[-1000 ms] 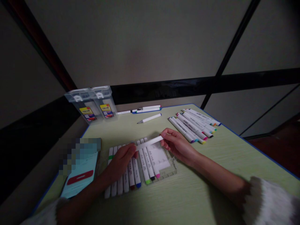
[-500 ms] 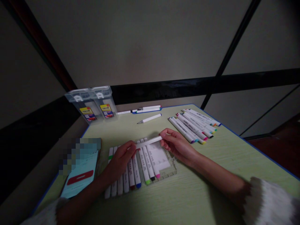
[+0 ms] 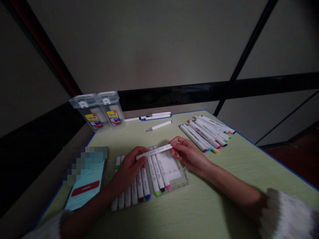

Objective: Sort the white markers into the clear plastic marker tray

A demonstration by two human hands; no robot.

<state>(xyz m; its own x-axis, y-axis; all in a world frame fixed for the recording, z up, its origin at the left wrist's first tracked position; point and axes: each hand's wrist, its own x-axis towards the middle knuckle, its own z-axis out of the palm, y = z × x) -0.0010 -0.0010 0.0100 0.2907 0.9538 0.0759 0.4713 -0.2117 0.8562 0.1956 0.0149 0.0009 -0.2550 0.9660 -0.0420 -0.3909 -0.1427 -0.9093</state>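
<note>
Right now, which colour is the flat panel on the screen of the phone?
Red, on the pale blue-green screen of the phone; the head view shows it.

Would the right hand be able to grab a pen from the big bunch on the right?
Probably yes: the right hand is close to the bunch, with just bare table showing between. But its fingers are pinching a pen.

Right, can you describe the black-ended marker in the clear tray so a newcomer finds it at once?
On the pale green table, find the clear tray with a white sheet at its right. Just left of that sheet lie three slanting markers. The black-ended marker is the middle one, between a lime-ended marker and a pink-ended marker.
</note>
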